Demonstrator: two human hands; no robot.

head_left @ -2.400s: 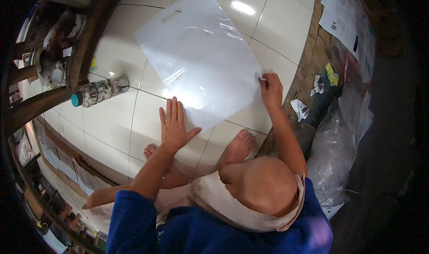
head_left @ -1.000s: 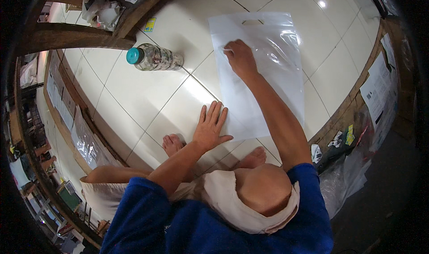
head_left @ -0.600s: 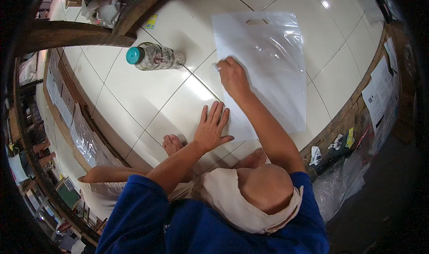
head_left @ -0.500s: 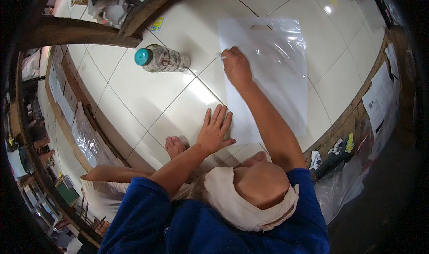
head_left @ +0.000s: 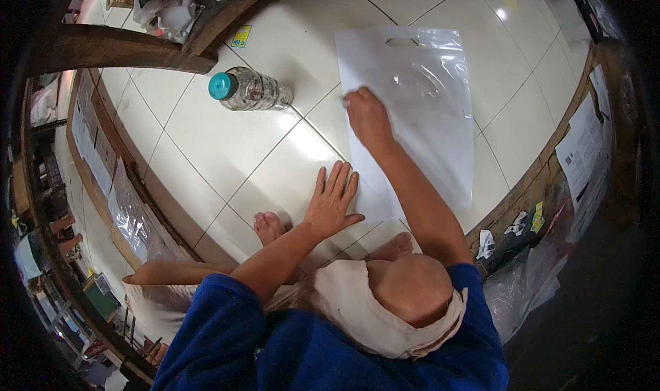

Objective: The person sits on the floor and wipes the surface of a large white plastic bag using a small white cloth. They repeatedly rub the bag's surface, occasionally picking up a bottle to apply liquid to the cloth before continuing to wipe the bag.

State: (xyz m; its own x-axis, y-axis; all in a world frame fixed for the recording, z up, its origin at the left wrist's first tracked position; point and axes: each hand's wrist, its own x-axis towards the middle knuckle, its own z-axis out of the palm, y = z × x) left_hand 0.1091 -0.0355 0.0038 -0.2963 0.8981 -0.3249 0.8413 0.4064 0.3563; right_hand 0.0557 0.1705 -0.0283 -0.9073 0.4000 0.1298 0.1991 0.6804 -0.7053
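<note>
A white plastic bag (head_left: 426, 137) with a die-cut handle hole and a glossy clear strip at its far end lies flat on the tiled floor (head_left: 275, 164). My right hand (head_left: 370, 118) is closed at the bag's left edge, below the handle hole. A small whitish bit shows at its fingertips, too small to name. My left hand (head_left: 332, 200) rests flat with fingers spread, its fingertips and thumb at the bag's lower left edge. To the left, a clear jar (head_left: 258, 92) with a teal lid, holding many small pieces, lies near the bag.
Wooden furniture legs (head_left: 124, 47) stand at the far left. A wooden edge with papers (head_left: 581, 150) and plastic sheeting (head_left: 522, 291) runs along the right. Another wooden board with plastic wrap (head_left: 134, 219) borders the left. A yellow label (head_left: 241, 36) sticks to the floor near the jar.
My right hand has slid a short way toward me along the bag's left edge. My left hand, the bag and the jar stay about where they were.
</note>
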